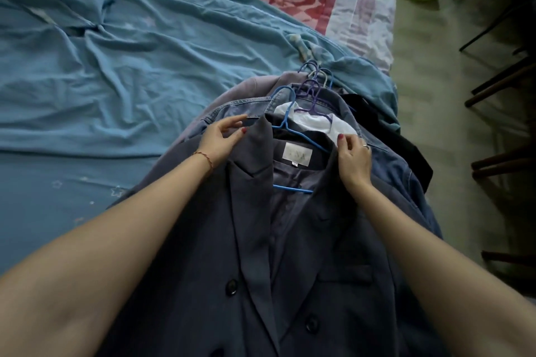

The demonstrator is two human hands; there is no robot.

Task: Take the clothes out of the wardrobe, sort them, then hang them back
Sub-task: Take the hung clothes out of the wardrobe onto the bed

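On a bed (pixel 116 72) spread with blue sheets, a soft, limp grey blazer (pixel 261 240) tops the pile toward six o'clock, left hand (pixel 222 136) pinching its lapel, right hand (pixel 352 153) its collar, best held by the blue hanger (pixel 290 127).
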